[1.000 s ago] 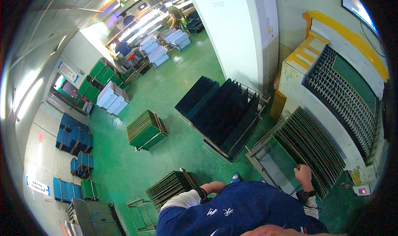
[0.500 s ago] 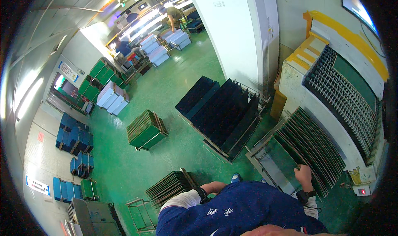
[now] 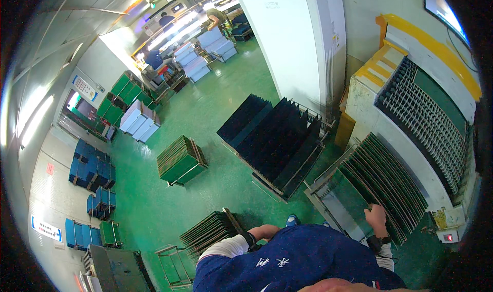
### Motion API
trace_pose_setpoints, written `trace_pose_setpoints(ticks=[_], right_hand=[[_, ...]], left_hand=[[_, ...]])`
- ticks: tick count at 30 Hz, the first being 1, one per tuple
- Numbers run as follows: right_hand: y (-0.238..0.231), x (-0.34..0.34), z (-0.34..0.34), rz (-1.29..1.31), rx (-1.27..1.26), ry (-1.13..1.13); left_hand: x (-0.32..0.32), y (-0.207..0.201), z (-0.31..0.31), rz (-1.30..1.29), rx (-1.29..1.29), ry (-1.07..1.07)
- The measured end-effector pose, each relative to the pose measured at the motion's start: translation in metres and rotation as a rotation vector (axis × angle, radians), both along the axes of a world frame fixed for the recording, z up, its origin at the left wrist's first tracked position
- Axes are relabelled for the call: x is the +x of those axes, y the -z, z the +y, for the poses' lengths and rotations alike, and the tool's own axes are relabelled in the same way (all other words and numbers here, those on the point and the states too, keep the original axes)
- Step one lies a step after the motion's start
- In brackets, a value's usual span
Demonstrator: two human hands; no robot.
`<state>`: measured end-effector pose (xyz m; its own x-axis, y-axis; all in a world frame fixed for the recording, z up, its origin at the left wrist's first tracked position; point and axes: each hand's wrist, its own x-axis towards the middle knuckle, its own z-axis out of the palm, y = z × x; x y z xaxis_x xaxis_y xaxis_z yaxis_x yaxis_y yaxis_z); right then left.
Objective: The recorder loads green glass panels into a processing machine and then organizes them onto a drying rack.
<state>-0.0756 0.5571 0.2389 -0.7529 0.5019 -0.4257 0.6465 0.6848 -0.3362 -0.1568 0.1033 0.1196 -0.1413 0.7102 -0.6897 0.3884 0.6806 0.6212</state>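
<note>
My right hand (image 3: 376, 220) is closed on the edge of a dark green panel (image 3: 354, 189), the nearest in a row of upright panels (image 3: 386, 176). They stand on a metal rack (image 3: 322, 176) beside the machine at the right. A wristband is on that arm. My left hand (image 3: 264, 232) rests near my waist; its fingers are hidden against my dark blue shirt. Close to that arm, another rack holds thin brown-edged panels (image 3: 211, 230).
A large rack of near-black panels (image 3: 277, 138) stands ahead, a green-panel rack (image 3: 182, 159) left of it. The machine (image 3: 426, 122) with rows of rollers lines the right side, beside a tall white cabinet (image 3: 287, 40). Co-workers (image 3: 215, 19) work at the far bench.
My hands and the panels near me stay put. At the far bench, a co-worker's arm no longer reaches down, and a pale blue-grey sheet there now stands higher on the stack.
</note>
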Motion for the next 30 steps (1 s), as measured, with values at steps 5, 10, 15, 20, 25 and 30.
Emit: trace_pose_setpoints(ticks=[5, 10, 15, 20, 25, 30], right_hand=[[0.003, 0.0, 0.001, 0.012, 0.002, -0.007], [0.004, 0.0, 0.0, 0.009, 0.019, 0.0], [0.003, 0.0, 0.001, -0.013, 0.003, 0.006], [0.001, 0.0, 0.0, 0.011, 0.004, -0.009], [-0.006, -0.002, -0.002, -0.001, -0.007, -0.011], [-0.013, -0.002, -0.004, -0.001, -0.036, 0.017]], left_hand=[[-0.001, -0.015, 0.005, -0.033, -0.03, -0.026], [-0.003, -0.039, 0.012, -0.039, -0.085, -0.007], [-0.001, -0.057, 0.011, 0.009, 0.177, -0.014], [-0.001, -0.079, 0.016, -0.081, 0.001, -0.114], [0.002, -0.046, 0.008, -0.008, 0.141, -0.046], [0.001, -0.021, 0.005, -0.007, 0.13, 0.035]])
